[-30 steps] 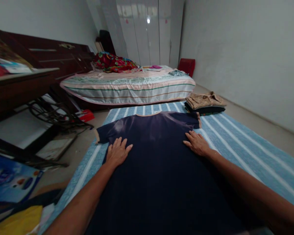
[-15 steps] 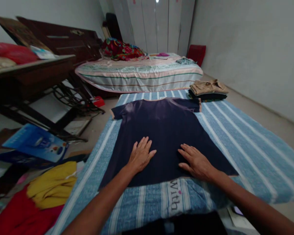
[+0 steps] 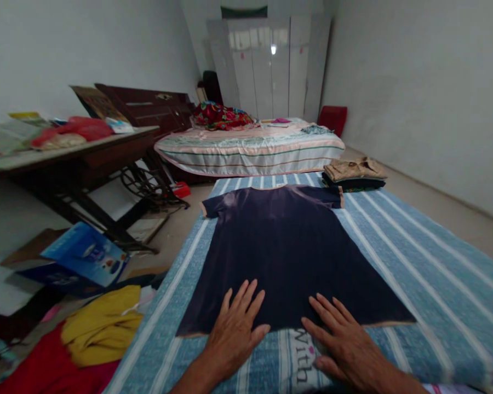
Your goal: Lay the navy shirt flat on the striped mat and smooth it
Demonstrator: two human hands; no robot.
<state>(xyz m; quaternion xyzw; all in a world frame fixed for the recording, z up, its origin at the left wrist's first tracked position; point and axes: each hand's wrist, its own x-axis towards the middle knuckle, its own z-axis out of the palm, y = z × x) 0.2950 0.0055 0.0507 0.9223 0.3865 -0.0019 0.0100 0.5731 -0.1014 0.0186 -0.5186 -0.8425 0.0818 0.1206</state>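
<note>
A dark navy T-shirt (image 3: 291, 251) with pale trim lies spread flat, collar away from me, on a blue and white striped sheet (image 3: 414, 257). My left hand (image 3: 236, 328) rests flat with fingers spread on the shirt's bottom hem, left of centre. Beside it, my right hand (image 3: 345, 342) lies flat and open across the hem, fingertips on the shirt and palm on the sheet over the printed word "With". Neither hand holds anything.
A folded stack of clothes (image 3: 355, 172) sits at the sheet's far right corner. Beyond is a mattress (image 3: 250, 148) with bright bedding, then a white wardrobe (image 3: 271, 68). At left stand a treadle table (image 3: 78, 158), a blue box (image 3: 84, 254) and yellow and red clothes (image 3: 98, 325).
Both hands have slid down the shirt from the chest area to the bottom hem, flat all the way. The view has pulled back and lifted, so the whole shirt now shows.
</note>
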